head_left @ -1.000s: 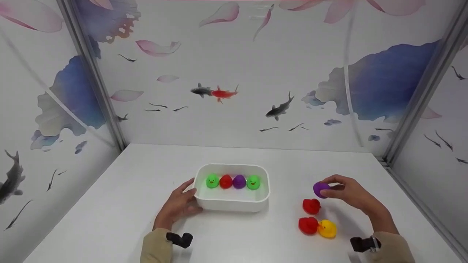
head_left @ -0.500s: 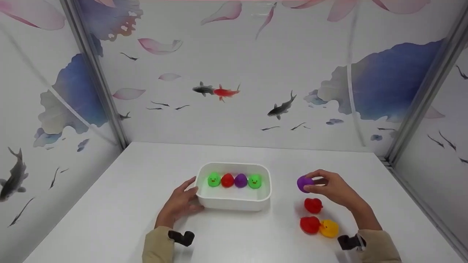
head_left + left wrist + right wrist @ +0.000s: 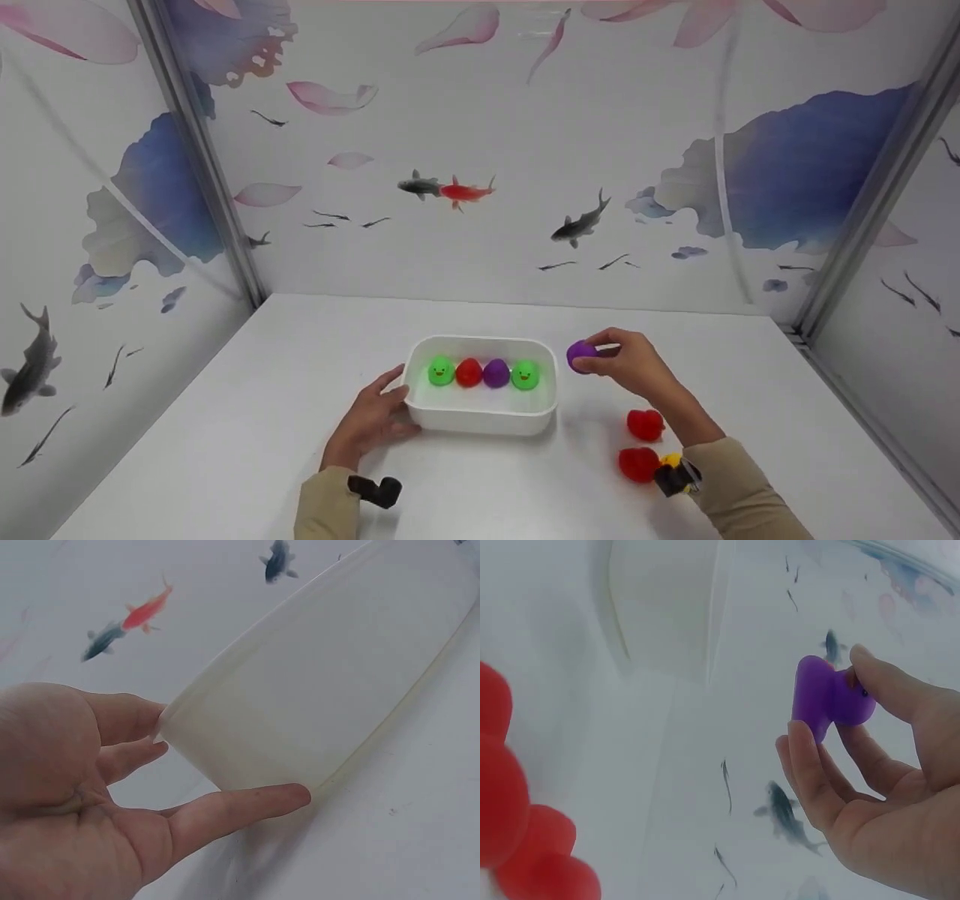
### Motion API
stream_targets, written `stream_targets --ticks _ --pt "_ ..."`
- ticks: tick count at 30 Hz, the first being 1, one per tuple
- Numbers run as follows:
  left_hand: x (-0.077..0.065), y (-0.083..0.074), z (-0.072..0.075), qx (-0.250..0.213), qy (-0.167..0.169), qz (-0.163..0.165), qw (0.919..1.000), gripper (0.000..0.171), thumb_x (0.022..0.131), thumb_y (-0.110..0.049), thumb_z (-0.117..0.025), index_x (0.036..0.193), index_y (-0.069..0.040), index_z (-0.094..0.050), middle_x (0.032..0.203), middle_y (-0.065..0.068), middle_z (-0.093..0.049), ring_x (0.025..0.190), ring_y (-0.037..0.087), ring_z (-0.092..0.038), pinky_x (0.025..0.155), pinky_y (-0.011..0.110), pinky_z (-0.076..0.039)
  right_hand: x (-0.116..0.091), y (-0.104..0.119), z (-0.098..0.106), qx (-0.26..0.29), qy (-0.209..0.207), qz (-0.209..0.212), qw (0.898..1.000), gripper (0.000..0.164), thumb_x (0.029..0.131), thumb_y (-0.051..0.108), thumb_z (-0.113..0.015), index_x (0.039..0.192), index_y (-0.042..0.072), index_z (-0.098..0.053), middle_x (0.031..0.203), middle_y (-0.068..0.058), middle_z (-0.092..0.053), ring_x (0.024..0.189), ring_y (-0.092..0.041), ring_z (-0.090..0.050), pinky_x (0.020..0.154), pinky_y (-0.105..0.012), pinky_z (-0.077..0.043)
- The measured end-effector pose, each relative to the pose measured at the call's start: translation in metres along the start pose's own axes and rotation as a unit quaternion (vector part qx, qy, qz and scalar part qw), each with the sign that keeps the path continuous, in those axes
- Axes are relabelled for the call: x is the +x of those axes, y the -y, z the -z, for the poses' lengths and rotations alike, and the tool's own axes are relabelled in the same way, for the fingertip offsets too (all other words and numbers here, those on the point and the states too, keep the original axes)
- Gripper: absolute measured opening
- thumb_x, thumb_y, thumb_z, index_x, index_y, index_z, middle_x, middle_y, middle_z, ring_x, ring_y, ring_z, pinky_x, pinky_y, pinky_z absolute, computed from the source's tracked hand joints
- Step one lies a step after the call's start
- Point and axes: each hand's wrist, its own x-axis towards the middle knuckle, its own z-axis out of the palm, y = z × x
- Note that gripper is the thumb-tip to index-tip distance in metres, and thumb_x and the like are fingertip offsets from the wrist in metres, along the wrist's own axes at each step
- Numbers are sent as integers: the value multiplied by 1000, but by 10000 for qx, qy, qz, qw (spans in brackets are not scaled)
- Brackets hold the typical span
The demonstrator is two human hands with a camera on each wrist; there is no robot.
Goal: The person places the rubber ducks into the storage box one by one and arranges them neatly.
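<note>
Between thumb and fingertips, my right hand (image 3: 628,363) pinches a purple rubber duck (image 3: 580,356), held up just right of a white plastic box (image 3: 480,423). In the right wrist view the purple duck's rounded head and body show between the fingers. My left hand (image 3: 373,418) rests against the box's left end; in the left wrist view its straight thumb (image 3: 247,804) touches the wall low down and its fingertips meet the corner by the rim. Inside the box a row holds a green duck (image 3: 441,371), a red one (image 3: 469,373), a purple one (image 3: 496,373) and another green one (image 3: 525,375).
On the white table (image 3: 345,337), right of the box, lie a red duck (image 3: 645,424) and another red duck (image 3: 639,464). Beside them a yellow duck (image 3: 670,459) is mostly hidden by the right wrist camera (image 3: 677,477). Printed panels enclose the back and sides.
My right hand has carried the purple duck left and slightly away, from above the loose ducks to near the box's right rim. My left hand has stayed at the box.
</note>
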Motion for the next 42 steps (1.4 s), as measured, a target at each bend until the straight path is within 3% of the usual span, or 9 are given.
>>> stream_targets --ticks 20,26,33,42 --pt "-2 -4 -1 89 -90 76 9999 56 106 -20 -47 159 -16 -28 152 30 -43 135 43 -51 93 49 -59 26 84 -58 -96 420 856 9954 38 85 23 -81 117 9 -69 123 -13 -68 119 -31 -65 97 -40 -59" --pt "-3 -3 -2 211 -80 69 9997 57 106 -22 -48 159 -16 -28 151 29 -45 135 43 -52 92 47 -60 32 103 -82 43 594 730 9956 36 83 23 -83 115 12 -70 120 -9 -69 115 -27 -67 96 -38 -59" --pt "-3 -5 -1 272 -49 80 9996 57 106 -22 -48 159 -16 -28 152 29 -43 136 44 -50 91 48 -60 34 112 -108 204 664 701 9951 34 85 24 -82 115 12 -70 116 -8 -71 109 -24 -69 96 -38 -59" --pt "-1 -3 1 290 58 -19 9996 55 106 -22 -47 158 -15 -30 151 28 -46 133 43 -53 90 46 -61 37 99 -144 337 777 628 9944 35 85 27 -81 112 8 -71 114 -12 -71 102 -25 -69 91 -36 -61"
